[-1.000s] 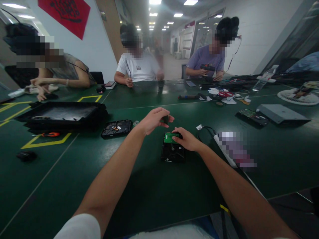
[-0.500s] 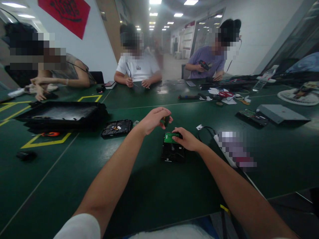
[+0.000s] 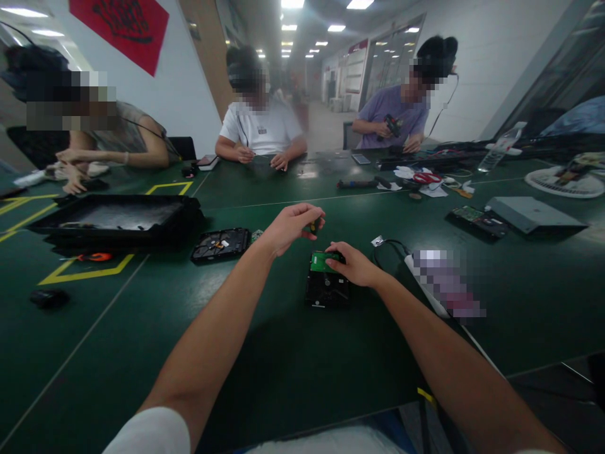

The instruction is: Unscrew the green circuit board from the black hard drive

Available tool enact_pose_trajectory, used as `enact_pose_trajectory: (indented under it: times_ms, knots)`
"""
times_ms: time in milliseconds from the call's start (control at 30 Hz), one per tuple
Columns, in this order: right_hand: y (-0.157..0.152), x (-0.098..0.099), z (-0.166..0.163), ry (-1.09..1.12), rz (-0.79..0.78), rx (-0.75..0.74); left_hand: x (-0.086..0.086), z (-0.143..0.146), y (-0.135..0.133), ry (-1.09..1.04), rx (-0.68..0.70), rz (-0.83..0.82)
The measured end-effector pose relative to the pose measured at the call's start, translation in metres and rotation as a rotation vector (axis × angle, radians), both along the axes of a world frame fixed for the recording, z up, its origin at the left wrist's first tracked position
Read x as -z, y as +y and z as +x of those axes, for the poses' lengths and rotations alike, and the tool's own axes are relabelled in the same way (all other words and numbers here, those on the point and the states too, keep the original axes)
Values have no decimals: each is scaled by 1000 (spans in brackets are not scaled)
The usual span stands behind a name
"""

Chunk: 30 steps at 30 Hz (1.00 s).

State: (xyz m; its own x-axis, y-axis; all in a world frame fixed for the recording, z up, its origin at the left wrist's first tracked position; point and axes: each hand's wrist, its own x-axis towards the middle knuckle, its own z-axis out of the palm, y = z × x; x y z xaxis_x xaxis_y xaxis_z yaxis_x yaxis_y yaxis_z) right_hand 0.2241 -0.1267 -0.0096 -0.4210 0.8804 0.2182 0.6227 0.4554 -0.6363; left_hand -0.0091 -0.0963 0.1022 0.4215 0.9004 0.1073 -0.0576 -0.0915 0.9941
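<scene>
A black hard drive (image 3: 327, 291) with a green circuit board (image 3: 320, 261) lies on the table in front of me. My right hand (image 3: 350, 261) grips its far right part, thumb over the board and fingers curled at the far edge. Just up and left of the drive, my left hand (image 3: 300, 224) is raised, its fingers closed around a small dark tool handle with yellow on it (image 3: 316, 224). The handle's lower end and any tip cannot be made out. Left of my left forearm sits another opened drive (image 3: 221, 244).
Black trays (image 3: 118, 221) are stacked at left near an orange-handled tool (image 3: 96, 256). To the right lie a white power strip (image 3: 428, 287), a bare circuit unit (image 3: 477, 222) and a grey metal box (image 3: 536, 214). Three co-workers sit across the green table (image 3: 265, 378).
My left hand has turned slightly, and less of the dark handle shows below its fingers. The right hand stays on the hard drive. The view has shifted slightly.
</scene>
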Motion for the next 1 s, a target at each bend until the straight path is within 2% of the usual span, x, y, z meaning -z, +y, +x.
enact_pose_trajectory:
  times_ms: [267, 433, 600, 800, 1000]
  knots:
    - [-1, -1, -1, 14, -7, 4, 5, 0, 3, 77, -105, 63]
    - [-1, 0, -1, 21, -4, 1, 0, 0, -1, 92, -43, 88]
    - [-1, 0, 0, 22, -5, 1, -3, 1, -4, 8, 56, -9]
    - [-1, -1, 0, 21, -5, -6, -1, 1, -1, -57, 19, -75]
    - [-2, -3, 0, 18, -7, -5, -2, -1, 0, -36, 42, -28]
